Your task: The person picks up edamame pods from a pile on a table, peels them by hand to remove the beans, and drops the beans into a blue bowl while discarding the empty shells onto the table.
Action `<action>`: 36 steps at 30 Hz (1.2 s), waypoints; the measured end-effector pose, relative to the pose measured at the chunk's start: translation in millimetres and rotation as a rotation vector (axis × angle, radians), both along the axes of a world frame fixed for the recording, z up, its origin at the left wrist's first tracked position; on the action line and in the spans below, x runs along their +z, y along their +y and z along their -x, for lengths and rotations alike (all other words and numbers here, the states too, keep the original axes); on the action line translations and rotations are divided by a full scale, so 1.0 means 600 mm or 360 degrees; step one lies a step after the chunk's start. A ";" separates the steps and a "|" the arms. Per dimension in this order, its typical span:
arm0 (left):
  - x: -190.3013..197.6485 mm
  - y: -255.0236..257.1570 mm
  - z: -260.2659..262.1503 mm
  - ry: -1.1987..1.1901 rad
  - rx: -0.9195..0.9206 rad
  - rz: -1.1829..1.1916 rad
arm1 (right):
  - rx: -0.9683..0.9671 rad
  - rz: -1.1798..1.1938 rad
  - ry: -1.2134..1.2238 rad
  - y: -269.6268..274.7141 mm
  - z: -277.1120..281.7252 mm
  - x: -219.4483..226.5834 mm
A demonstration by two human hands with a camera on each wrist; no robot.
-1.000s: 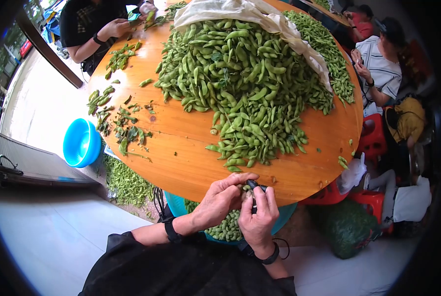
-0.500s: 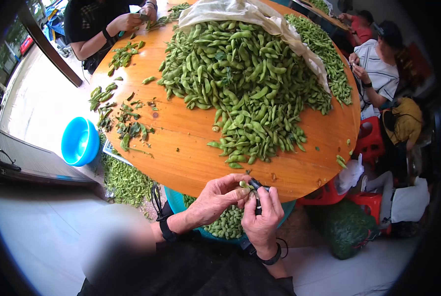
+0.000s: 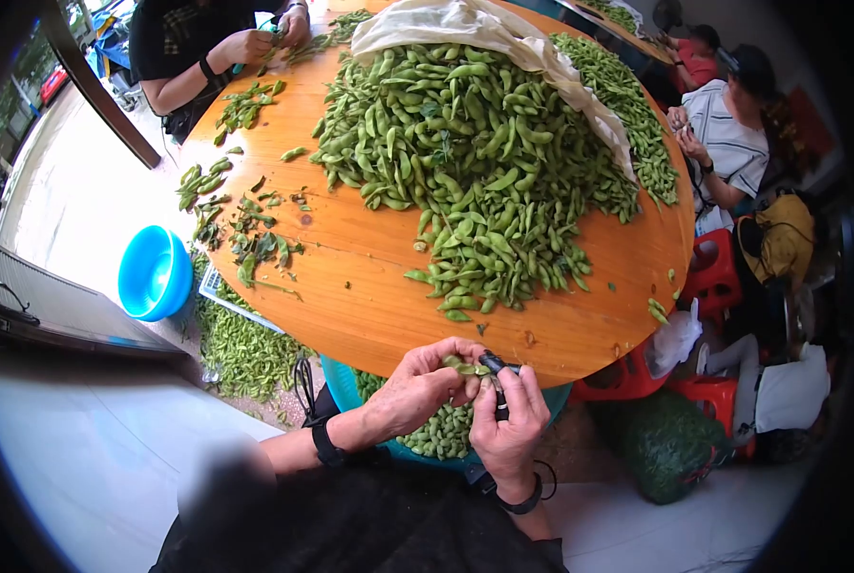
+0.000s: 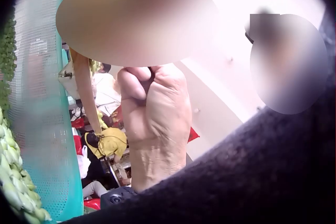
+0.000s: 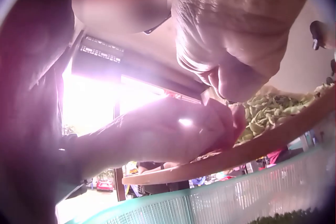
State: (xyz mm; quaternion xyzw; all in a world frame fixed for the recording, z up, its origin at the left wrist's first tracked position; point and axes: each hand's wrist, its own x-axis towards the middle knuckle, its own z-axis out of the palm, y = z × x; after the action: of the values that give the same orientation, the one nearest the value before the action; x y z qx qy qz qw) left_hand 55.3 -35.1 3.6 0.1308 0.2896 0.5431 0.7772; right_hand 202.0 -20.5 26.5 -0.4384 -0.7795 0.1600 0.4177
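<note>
Pod, green and short, lies at six o'clock in the head view, between the two hands and by the near edge of the surface. The left hand pinches it, thumb against fingers; the right hand has its fingers curled round a black tool, whose end is at the three o'clock tip. Such a thing should be light, a little springy, slick if damp, and likely to bruise under a hard squeeze. Best hold: thumb and forefinger across the plump middle, leaving the three o'clock tip bare. Toward twelve o'clock, the pile looks loose, so its six o'clock fringe should give one up without a tug. Below the hands is a basket with loose pods.

In the left wrist view, the right hand's curled fingers show near the centre, but blur at twelve o'clock hides the pinch.

In the right wrist view, the hands meet near the centre; I cannot make out the pod or how firmly either grip presses.
</note>
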 end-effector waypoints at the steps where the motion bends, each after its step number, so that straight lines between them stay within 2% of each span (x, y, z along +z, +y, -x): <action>1: 0.000 -0.002 0.003 0.0128 -0.0038 -0.0099 | -0.0017 0.0007 0.0006 0.001 -0.004 0.001; 3: 0.004 -0.004 0.010 0.0371 -0.0092 -0.0230 | -0.0027 0.0009 -0.0021 0.002 -0.014 0.009; 8: 0.006 -0.009 0.022 0.0496 -0.0183 -0.0343 | -0.0048 0.0004 -0.0096 -0.003 -0.028 0.021; 10: 0.009 -0.013 0.031 0.0633 -0.0461 -0.0351 | -0.0150 -0.0006 -0.0258 -0.002 -0.042 0.028; 11: 0.002 -0.011 0.042 0.0981 -0.0663 -0.0875 | -0.0282 0.0016 -0.0340 0.003 -0.060 0.038; 12: 0.005 -0.012 0.051 0.0988 -0.0661 -0.0875 | -0.0436 -0.0078 -0.0416 0.014 -0.089 0.034; 14: 0.021 -0.013 0.064 0.1572 -0.1023 -0.1544 | -0.0900 -0.0076 -0.0562 0.032 -0.155 0.040; 16: 0.052 0.002 0.065 0.1837 -0.0322 -0.1317 | -0.1181 -0.0073 -0.0723 0.044 -0.233 0.020; 18: 0.043 0.026 0.070 0.2417 -0.0088 -0.1120 | -0.1226 -0.0065 -0.0681 0.042 -0.247 0.018; 19: 0.030 0.039 0.067 0.2421 -0.0078 -0.1120 | -0.1171 -0.0046 -0.0624 0.041 -0.240 0.019; 21: 0.002 0.062 0.060 0.2977 0.0175 -0.1230 | -0.1028 -0.0002 -0.0496 0.036 -0.210 0.022; 26: -0.004 0.070 0.057 0.3097 0.0247 -0.1341 | -0.0691 0.0272 -0.0187 0.041 -0.153 0.019; 28: 0.003 0.068 0.058 0.3098 0.0302 -0.1353 | -0.0499 0.0280 -0.0188 0.041 -0.131 0.023; 30: 0.012 0.061 0.057 0.2516 0.0233 -0.1182 | -0.0407 0.0313 -0.0082 0.042 -0.112 0.023; 32: 0.022 0.054 0.036 0.2164 0.0173 -0.1213 | -0.0375 0.0278 0.0098 0.038 -0.109 0.012; 34: 0.024 0.045 -0.013 0.2047 0.0146 -0.1204 | -0.0415 0.0195 0.0375 0.023 -0.091 0.027; 35: 0.016 0.039 -0.052 0.1864 0.0106 -0.1100 | -0.0431 0.0069 0.0512 0.018 -0.087 0.024; 36: 0.014 0.034 -0.081 0.1638 0.0008 -0.1160 | -0.0431 -0.0011 0.0710 0.012 -0.083 0.021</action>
State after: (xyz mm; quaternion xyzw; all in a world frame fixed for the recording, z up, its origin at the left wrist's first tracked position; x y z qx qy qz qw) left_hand 104.1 -14.4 11.9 0.6311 0.4231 0.4762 0.4427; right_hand 251.9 -13.5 39.1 -0.4911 -0.6028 0.1928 0.5985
